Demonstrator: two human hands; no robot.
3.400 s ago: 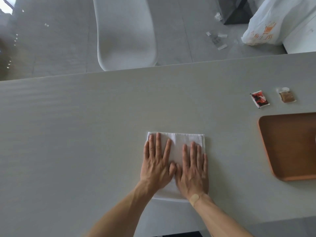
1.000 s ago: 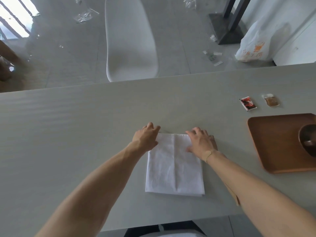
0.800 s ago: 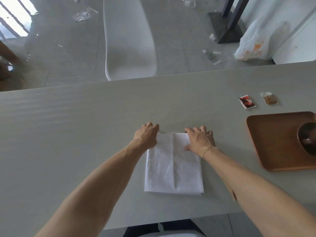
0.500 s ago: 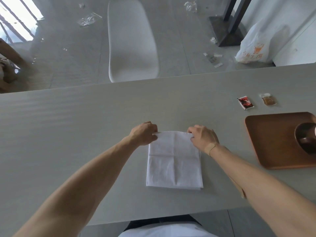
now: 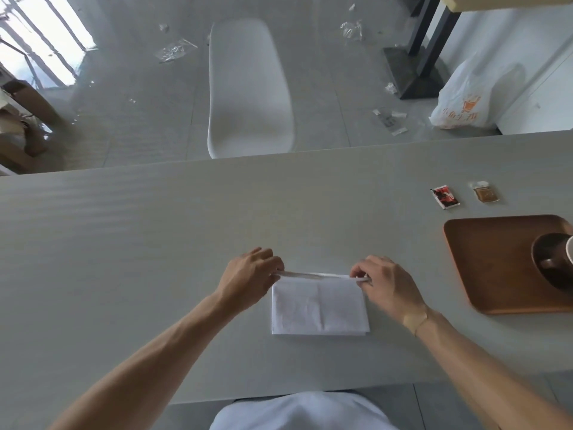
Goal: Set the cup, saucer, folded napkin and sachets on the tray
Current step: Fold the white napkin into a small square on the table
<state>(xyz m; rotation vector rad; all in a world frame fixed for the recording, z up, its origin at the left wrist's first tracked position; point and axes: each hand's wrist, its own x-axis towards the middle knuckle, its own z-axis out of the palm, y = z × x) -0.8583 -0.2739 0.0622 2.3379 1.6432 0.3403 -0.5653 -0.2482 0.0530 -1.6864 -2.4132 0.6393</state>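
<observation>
Ok so you've got the napkin (image 5: 319, 305) in the middle of the table (image 5: 155, 243), near edge flat, far edge lifted. Your left hand (image 5: 248, 279) has the far left corner pinched between thumb and fingertips, and your right hand (image 5: 387, 285) has the far right corner the same way, both closed tight on the cloth with nothing else in them.

Main thing I'd worry about: if 1 hand brings its corner over faster than the other, the fold probably lands crooked and the edges won't line up. It also looks like several layers already, so pinching only the top one could let the stack slide apart.

The tray (image 5: 483, 262) sits off to the right with the dark saucer (image 5: 545, 274) already on it, cup mostly out of frame. The 2 sachets, red (image 5: 445, 197) and brown (image 5: 486, 193), are still on the table just beyond the tray, so watch your sleeve-side forearm doesn't sweep them later.
</observation>
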